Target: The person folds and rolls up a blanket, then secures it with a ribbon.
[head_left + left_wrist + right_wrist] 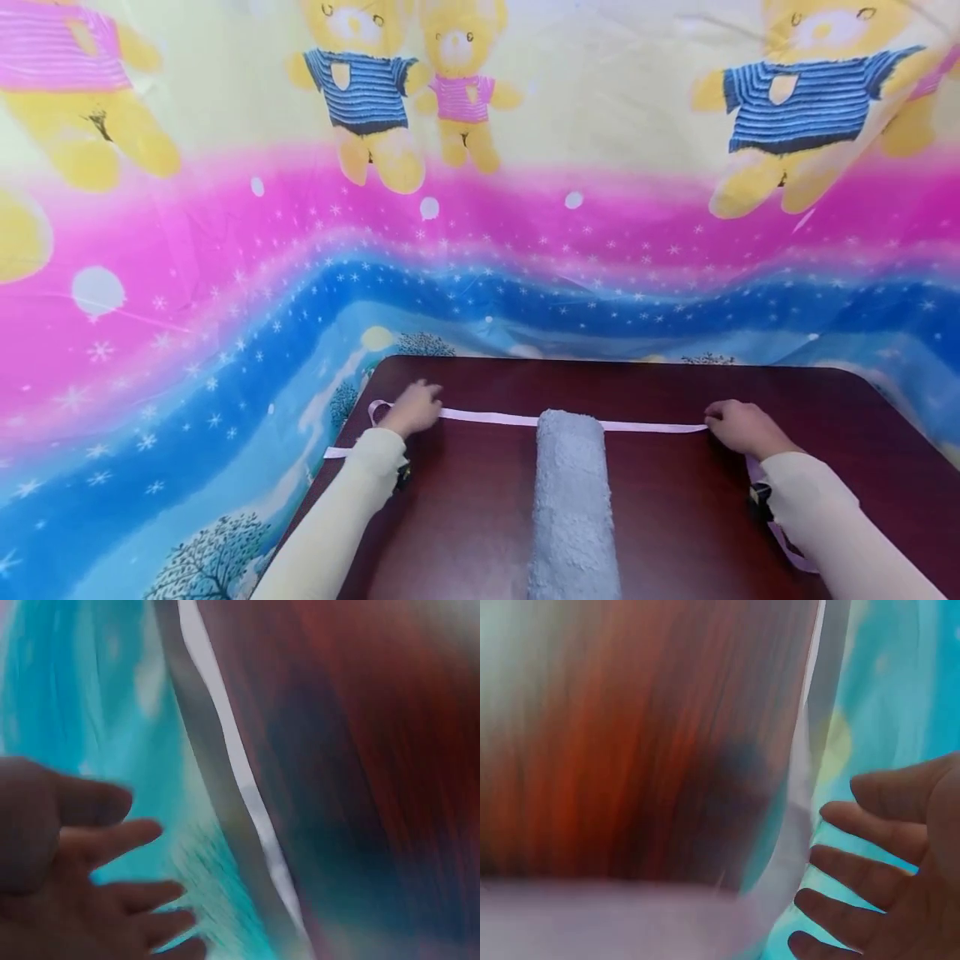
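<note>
A grey fluffy rolled towel (574,508) lies lengthwise on the dark red-brown table. A narrow pale pink ribbon (487,417) runs crosswise, its middle hidden under the towel's far end. At the ribbon's left part is my left hand (412,408); the left wrist view shows that hand (97,877) with fingers spread and the ribbon (232,742) apart from them. My right hand (750,429) is over the ribbon's right part. In the right wrist view its fingers (855,874) are apart, tips close beside the ribbon (796,817), with nothing pinched between them.
The ribbon's left end loops near the table's left edge, and its right length trails beneath my right wrist. Around the table (465,500) hangs a cloth (525,225) printed with bears and snowflakes. A small black device (760,500) sits at my right wrist.
</note>
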Motion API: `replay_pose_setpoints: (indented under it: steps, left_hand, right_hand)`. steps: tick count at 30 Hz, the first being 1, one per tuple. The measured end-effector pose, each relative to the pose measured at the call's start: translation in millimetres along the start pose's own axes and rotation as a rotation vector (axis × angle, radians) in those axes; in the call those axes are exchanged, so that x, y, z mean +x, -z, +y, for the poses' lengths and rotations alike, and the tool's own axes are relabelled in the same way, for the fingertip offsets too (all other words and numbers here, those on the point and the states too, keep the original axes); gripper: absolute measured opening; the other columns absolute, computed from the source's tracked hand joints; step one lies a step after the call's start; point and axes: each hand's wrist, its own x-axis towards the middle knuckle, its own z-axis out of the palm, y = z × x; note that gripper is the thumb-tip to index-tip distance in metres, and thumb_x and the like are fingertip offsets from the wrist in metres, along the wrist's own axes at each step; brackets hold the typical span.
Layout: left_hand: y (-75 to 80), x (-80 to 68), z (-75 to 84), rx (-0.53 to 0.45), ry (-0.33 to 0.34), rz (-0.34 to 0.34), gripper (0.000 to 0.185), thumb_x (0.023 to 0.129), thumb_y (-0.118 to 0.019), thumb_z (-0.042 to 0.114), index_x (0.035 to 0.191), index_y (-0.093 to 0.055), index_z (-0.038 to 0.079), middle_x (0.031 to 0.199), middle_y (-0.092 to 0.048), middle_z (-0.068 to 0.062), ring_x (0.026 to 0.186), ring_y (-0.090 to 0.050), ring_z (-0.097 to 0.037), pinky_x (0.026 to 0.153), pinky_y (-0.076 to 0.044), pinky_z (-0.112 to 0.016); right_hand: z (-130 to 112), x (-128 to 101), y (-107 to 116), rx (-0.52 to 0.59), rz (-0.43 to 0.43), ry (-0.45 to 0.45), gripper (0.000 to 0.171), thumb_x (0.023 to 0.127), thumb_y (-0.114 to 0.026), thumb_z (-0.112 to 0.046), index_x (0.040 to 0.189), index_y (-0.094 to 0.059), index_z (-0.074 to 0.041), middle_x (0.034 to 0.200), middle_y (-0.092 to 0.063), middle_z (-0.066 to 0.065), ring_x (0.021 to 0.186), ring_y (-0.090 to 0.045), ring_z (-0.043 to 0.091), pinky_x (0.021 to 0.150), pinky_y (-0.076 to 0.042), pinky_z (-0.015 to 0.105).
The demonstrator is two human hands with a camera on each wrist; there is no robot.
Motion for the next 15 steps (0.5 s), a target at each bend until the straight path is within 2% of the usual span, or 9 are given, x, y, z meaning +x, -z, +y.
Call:
replay_pose_setpoints:
  steps: [2, 3, 4, 6, 8, 11, 15]
  left_hand:
    - [-9.7, -6.1, 28.0, 0.032, -0.075, -0.128, 0.045, 0.098, -0.049, 0.015, 0.142, -0.048, 0.004, 0.146, -0.035, -0.030, 0.136, -0.029, -0.048, 0.109, -0.026, -0.055]
    - [-15.0, -9.3, 40.6, 0.046, -0.088, -0.194, 0.048, 0.100, -0.047, 0.018, 0.146, -0.044, 0.007, 0.149, -0.032, -0.030, 0.137, -0.027, -0.048, 0.109, -0.025, -0.056]
    - [-18.4, -11.8, 50.6, 0.064, -0.096, -0.249, 0.049, 0.101, -0.047, 0.020, 0.149, -0.041, 0.010, 0.150, -0.029, -0.029, 0.137, -0.025, -0.049, 0.109, -0.025, -0.056]
    - [-25.1, -15.8, 65.7, 0.088, -0.063, -0.339, 0.053, 0.102, -0.045, 0.029, 0.153, -0.033, 0.020, 0.154, -0.022, -0.027, 0.139, -0.020, -0.048, 0.110, -0.022, -0.057]
    - [-32.1, -17.0, 73.0, 0.109, -0.008, -0.383, 0.055, 0.103, -0.043, 0.038, 0.155, -0.028, 0.027, 0.156, -0.017, -0.024, 0.141, -0.017, -0.047, 0.110, -0.021, -0.058]
    - [-41.6, -16.0, 75.6, 0.155, 0.070, -0.410, 0.057, 0.101, -0.042, 0.049, 0.154, -0.026, 0.035, 0.158, -0.014, -0.020, 0.142, -0.014, -0.045, 0.110, -0.018, -0.060]
    - [-49.6, -12.0, 75.5, 0.203, 0.072, -0.418, 0.059, 0.099, -0.041, 0.056, 0.153, -0.026, 0.039, 0.159, -0.012, -0.018, 0.142, -0.012, -0.045, 0.109, -0.017, -0.063]
  right_hand:
    - [-15.9, -5.2, -8.7, -0.051, -0.002, 0.042, 0.041, 0.098, -0.054, -0.018, 0.127, -0.056, 0.011, 0.129, -0.050, 0.035, 0.115, -0.047, 0.054, 0.091, -0.040, 0.064]
    - [-24.2, -7.7, -14.4, -0.065, -0.015, 0.065, 0.044, 0.098, -0.053, -0.019, 0.130, -0.053, 0.011, 0.134, -0.044, 0.037, 0.122, -0.039, 0.056, 0.095, -0.035, 0.066]
    - [-32.8, -7.9, -19.3, -0.071, -0.033, 0.088, 0.047, 0.099, -0.053, -0.021, 0.134, -0.050, 0.010, 0.139, -0.039, 0.037, 0.126, -0.033, 0.058, 0.099, -0.030, 0.067]
    - [-46.8, -8.6, -28.8, -0.075, -0.093, 0.119, 0.055, 0.100, -0.051, -0.028, 0.141, -0.042, 0.008, 0.145, -0.027, 0.039, 0.132, -0.022, 0.059, 0.102, -0.022, 0.069]
    - [-56.7, -10.6, -36.1, -0.070, -0.166, 0.113, 0.063, 0.101, -0.050, -0.037, 0.146, -0.036, 0.005, 0.149, -0.020, 0.038, 0.134, -0.014, 0.059, 0.102, -0.016, 0.071]
    - [-62.9, -13.3, -41.7, -0.086, -0.228, 0.081, 0.071, 0.100, -0.046, -0.049, 0.149, -0.033, 0.000, 0.150, -0.017, 0.038, 0.135, -0.011, 0.059, 0.099, -0.012, 0.076]
    - [-60.3, -19.5, -37.2, -0.103, -0.263, 0.038, 0.076, 0.098, -0.043, -0.056, 0.150, -0.032, -0.003, 0.151, -0.015, 0.036, 0.135, -0.008, 0.059, 0.095, -0.008, 0.079]
